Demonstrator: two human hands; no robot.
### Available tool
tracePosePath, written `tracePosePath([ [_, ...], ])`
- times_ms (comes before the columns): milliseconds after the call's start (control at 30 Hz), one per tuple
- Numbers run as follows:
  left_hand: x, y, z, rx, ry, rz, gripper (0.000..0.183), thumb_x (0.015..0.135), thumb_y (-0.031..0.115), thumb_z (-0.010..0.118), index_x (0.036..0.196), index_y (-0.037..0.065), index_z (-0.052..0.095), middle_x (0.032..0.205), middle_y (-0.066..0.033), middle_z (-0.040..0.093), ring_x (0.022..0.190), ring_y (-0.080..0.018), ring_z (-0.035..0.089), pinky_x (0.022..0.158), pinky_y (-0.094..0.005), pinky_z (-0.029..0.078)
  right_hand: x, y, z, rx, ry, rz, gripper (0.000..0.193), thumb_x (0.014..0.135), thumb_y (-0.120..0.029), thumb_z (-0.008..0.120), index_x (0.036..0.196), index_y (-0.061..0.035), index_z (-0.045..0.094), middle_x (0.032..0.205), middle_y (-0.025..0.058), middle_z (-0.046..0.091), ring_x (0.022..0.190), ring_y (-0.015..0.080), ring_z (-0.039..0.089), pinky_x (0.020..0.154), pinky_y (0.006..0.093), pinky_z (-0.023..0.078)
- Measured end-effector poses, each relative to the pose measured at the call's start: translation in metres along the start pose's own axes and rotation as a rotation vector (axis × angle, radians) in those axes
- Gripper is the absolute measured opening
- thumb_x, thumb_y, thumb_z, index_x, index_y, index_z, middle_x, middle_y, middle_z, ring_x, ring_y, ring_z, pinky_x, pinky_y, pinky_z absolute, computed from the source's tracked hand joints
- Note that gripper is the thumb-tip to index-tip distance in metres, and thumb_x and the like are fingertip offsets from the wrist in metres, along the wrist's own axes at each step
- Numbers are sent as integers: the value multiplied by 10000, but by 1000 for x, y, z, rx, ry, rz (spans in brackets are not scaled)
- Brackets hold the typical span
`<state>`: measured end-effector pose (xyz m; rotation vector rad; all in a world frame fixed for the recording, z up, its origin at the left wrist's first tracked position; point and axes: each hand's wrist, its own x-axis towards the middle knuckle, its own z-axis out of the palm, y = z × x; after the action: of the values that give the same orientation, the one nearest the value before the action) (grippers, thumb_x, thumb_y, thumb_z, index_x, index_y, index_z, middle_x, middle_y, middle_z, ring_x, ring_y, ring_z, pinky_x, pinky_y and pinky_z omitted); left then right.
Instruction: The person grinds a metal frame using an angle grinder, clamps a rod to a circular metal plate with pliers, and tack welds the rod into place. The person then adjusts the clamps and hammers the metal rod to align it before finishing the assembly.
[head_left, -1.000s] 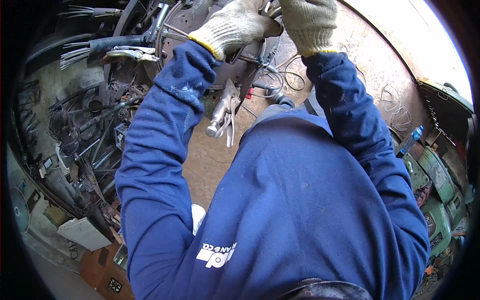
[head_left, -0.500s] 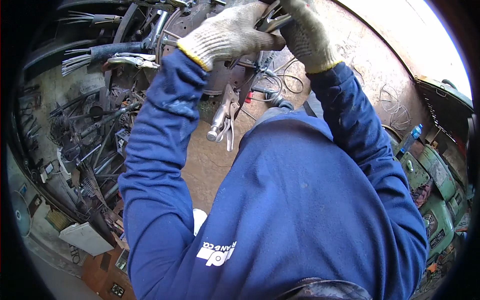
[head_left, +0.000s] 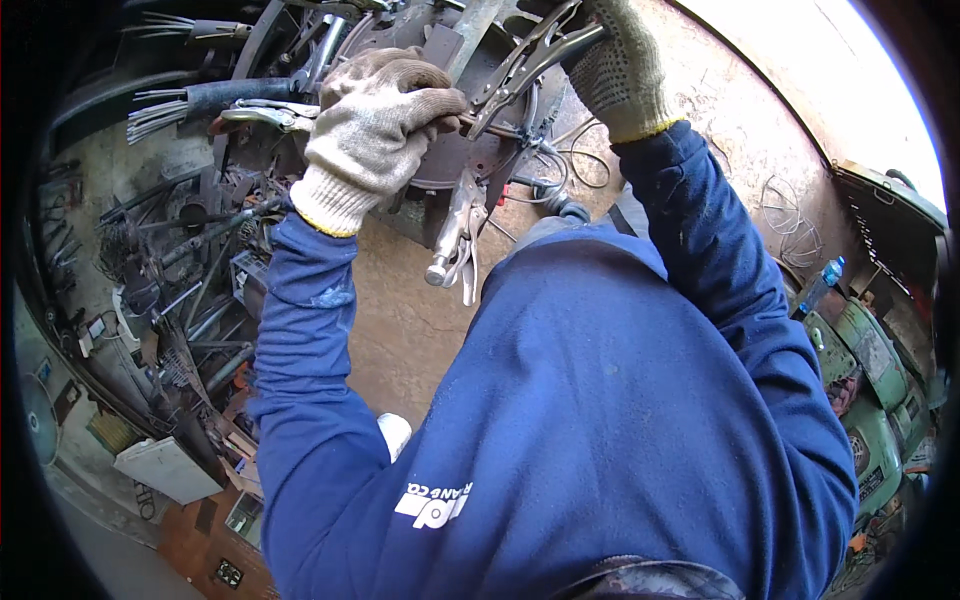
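Note:
My right hand (head_left: 618, 80), in a pale knitted work glove with dark dots, grips the handles of metal locking pliers (head_left: 535, 62). The pliers' jaws point down and left, close to a thin brownish rod (head_left: 492, 127). My left hand (head_left: 375, 130), gloved alike, is closed with its fingertips at that rod's left end. Both hands are above a dark round metal plate (head_left: 425, 172) with holes. A second pair of locking pliers (head_left: 460, 235) hangs at the plate's near edge. A third pair of locking pliers (head_left: 268, 115) lies left of my left hand.
Bundles of metal rods (head_left: 160, 112) stick out of dark tubes at the far left. Scrap metal and bars (head_left: 200, 270) lie heaped on the left. Cables (head_left: 588, 160) coil on the floor beyond the plate. Green machinery (head_left: 870, 350) and a blue bottle (head_left: 823, 282) are at the right.
My left hand has moved left and nearer, away from the pliers in my right hand. Those pliers and the plate's middle now show. My right hand has barely moved.

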<state>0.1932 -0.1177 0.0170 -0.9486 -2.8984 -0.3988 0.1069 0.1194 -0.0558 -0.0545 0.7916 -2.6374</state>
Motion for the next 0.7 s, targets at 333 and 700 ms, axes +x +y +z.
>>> tracePosePath([
  [333,1,3,3,-26,-16,-57,277,810,81,702,1065,172,762,1100,-62,712,1106,-315,650,998,-445,485,17,11,-9,73,59,36,296,988,-367,694,1172,-152,605,927,37,638,865,246,668,779,454,584],
  [700,1,3,4,-17,-17,-58,275,799,76,711,1052,171,760,1103,-51,716,1123,-306,647,1029,-440,469,41,30,-10,-194,296,-139,211,1032,-273,607,1109,-77,621,788,45,612,677,192,621,615,365,548],
])
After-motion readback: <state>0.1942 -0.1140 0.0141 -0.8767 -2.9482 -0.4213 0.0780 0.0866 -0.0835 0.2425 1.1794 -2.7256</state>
